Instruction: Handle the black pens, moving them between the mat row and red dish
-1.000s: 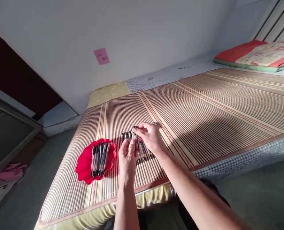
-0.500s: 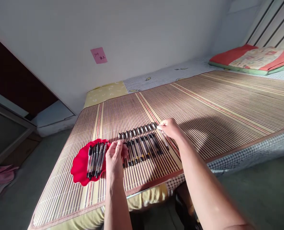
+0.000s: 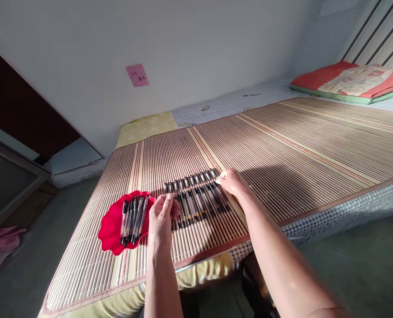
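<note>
A row of clear pens with black caps [image 3: 196, 198] lies side by side on the slatted mat [image 3: 282, 145], caps pointing away from me. At the row's right end my right hand [image 3: 231, 180] pinches a pen [image 3: 225, 201] near its cap, close beside the others. My left hand [image 3: 163, 212] is curled at the left end, thumb and forefinger together; whatever they hold, if anything, is hidden. It covers part of the leftmost pens. Just left of it, several more capped pens [image 3: 133, 221] lie in a red scalloped dish [image 3: 108, 225].
The mat covers a bed with a checked and yellow sheet [image 3: 146, 130]. A folded red and floral quilt [image 3: 352, 81] lies at the far right. Behind the bed a pink note [image 3: 137, 75] is stuck to the wall. Pink cloth [image 3: 4, 240] lies at the left.
My right hand has shifted slightly left and toward me, bringing its pen against the row's right end. My left hand has moved slightly right.
</note>
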`<state>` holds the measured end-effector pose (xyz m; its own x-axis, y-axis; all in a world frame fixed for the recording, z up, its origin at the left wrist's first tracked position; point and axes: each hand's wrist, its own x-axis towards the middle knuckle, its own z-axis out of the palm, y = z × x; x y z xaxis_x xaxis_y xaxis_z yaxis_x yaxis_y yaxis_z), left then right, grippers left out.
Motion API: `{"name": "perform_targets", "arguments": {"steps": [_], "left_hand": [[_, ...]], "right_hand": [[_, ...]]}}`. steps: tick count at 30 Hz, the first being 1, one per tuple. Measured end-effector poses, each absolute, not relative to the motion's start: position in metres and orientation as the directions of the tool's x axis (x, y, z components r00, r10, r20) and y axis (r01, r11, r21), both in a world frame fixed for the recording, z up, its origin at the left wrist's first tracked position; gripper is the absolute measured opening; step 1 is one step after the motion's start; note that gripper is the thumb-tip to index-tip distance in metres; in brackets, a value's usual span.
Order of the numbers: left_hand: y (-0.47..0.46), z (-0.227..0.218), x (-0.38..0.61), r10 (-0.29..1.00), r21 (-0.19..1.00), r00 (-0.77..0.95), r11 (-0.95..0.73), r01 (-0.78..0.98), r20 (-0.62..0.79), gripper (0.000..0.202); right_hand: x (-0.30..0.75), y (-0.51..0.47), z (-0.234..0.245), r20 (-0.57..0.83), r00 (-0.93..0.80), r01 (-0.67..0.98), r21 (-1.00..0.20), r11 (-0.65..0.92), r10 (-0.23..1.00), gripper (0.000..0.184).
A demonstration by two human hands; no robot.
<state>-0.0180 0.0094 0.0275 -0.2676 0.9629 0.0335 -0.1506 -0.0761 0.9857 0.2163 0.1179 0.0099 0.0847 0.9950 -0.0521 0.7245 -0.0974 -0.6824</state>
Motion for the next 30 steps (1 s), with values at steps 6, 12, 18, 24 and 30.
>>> {"name": "perform_targets", "arguments": {"steps": [6, 12, 18, 24, 30], "left_hand": [[0.011, 0.026, -0.018, 0.967, 0.987, -0.255, -0.060, -0.146, 0.021, 0.039], [0.011, 0.023, -0.019, 0.968, 0.987, -0.250, -0.060, -0.152, 0.020, 0.039], [0.010, 0.026, -0.017, 0.969, 0.990, -0.248, -0.052, -0.135, 0.017, 0.036], [0.011, 0.025, -0.018, 0.969, 0.987, -0.248, -0.053, -0.153, 0.014, 0.037], [0.012, 0.023, -0.017, 0.968, 0.989, -0.251, -0.033, -0.144, -0.004, 0.041]], "right_hand": [[0.219, 0.117, 0.009, -0.058, 0.067, 0.733, -0.675, -0.089, 0.996, 0.009], [0.215, 0.109, 0.020, -0.034, -0.018, 0.768, -0.641, -0.008, 0.999, 0.018], [0.213, 0.106, 0.020, -0.080, -0.075, 0.770, -0.638, 0.007, 0.994, 0.024], [0.216, 0.108, 0.018, -0.050, -0.058, 0.765, -0.644, 0.012, 0.997, 0.020], [0.223, 0.103, 0.027, -0.124, 0.009, 0.812, -0.578, -0.080, 0.992, 0.013]]}}
